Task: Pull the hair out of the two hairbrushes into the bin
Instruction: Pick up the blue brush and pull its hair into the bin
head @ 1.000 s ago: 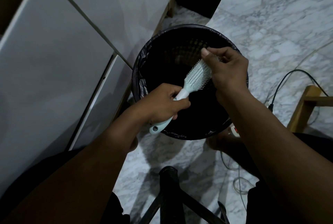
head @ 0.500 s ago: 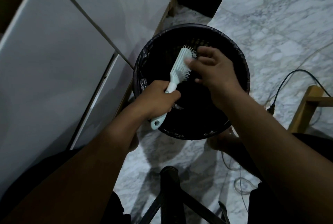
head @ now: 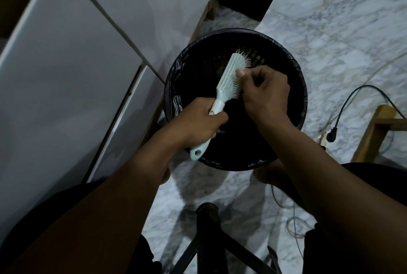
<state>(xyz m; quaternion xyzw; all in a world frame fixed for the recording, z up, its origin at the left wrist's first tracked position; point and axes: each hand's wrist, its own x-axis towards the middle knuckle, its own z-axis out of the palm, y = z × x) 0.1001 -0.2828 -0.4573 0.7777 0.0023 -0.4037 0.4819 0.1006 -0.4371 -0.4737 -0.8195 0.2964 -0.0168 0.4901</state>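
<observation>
The hairbrush [head: 229, 79] looks like pale mint plastic, smooth with a slight sheen on its handle, its bristles thin and stiff with small ball tips. The bin [head: 286, 57] is dark plastic with a woven lattice wall, lined with a thin, glossy, crinkled black plastic bag [head: 176, 101] folded over the rim. The floor [head: 330, 31] is polished white marble with grey veining. The cabinet panels [head: 66, 75] at the left are smooth, matt pale grey. A piece of furniture [head: 374, 130] at the right is bare yellowish wood. A black cable [head: 343, 106] looks rubber-coated.
</observation>
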